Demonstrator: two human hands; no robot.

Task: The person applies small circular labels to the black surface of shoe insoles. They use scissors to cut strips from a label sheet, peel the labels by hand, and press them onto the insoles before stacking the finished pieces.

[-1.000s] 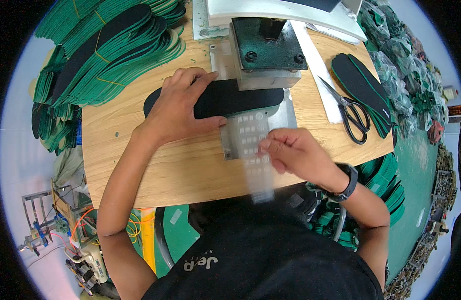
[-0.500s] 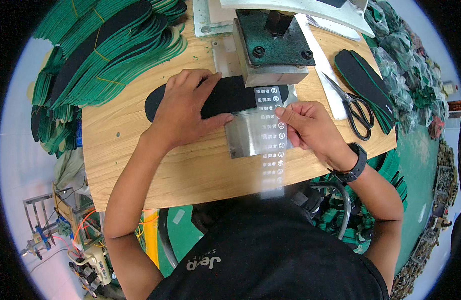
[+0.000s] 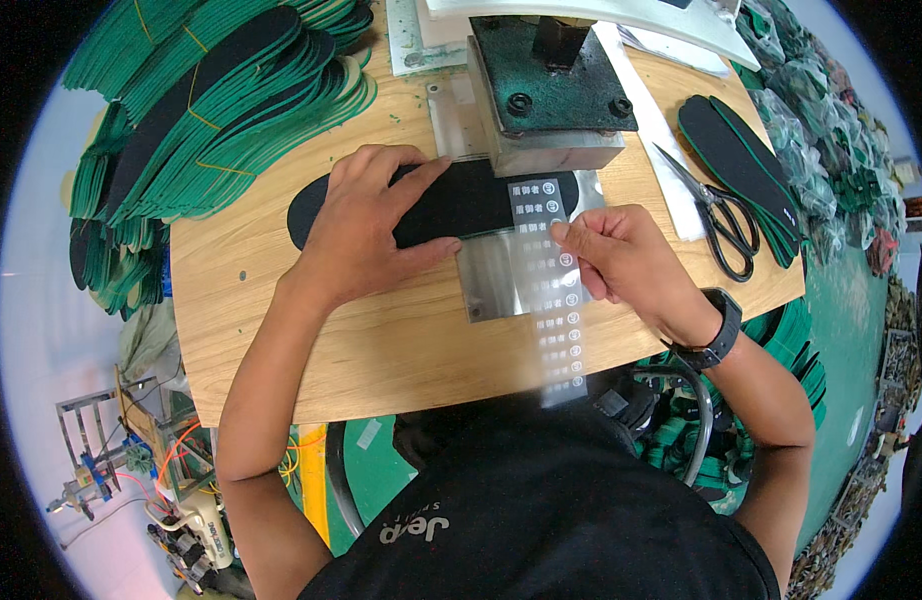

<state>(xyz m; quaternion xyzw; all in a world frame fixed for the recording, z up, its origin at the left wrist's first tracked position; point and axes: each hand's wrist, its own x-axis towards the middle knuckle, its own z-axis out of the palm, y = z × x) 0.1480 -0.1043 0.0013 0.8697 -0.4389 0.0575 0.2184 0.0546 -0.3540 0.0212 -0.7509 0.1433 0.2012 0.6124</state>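
A black insole [image 3: 446,205] lies crosswise on the table, its right end by the metal block of a press [image 3: 551,100]. My left hand [image 3: 361,220] spans the insole, thumb at its near edge and fingers curled toward the far edge. Between thumb and fingers, my right hand [image 3: 626,255] pinches a clear strip of white printed transfer labels [image 3: 556,325]. The strip's upper end lies over the insole near its right end, just in front of the block. Its lower part hangs toward me past a shiny metal plate [image 3: 491,285], which sits partly under the insole.
Black-handled scissors [image 3: 721,215] lie at the right, beside green-edged black insoles [image 3: 731,160]. Tied stacks of green and black insoles [image 3: 221,110] fill the back left. Clear bags of goods [image 3: 781,130] pile up beyond the table's right side. A chair's metal armrest [image 3: 696,410] stands below.
The strip's lower end has swung slightly right, and its upper end sits a little nearer to me. My left hand stays on the insole; my right still pinches the strip.
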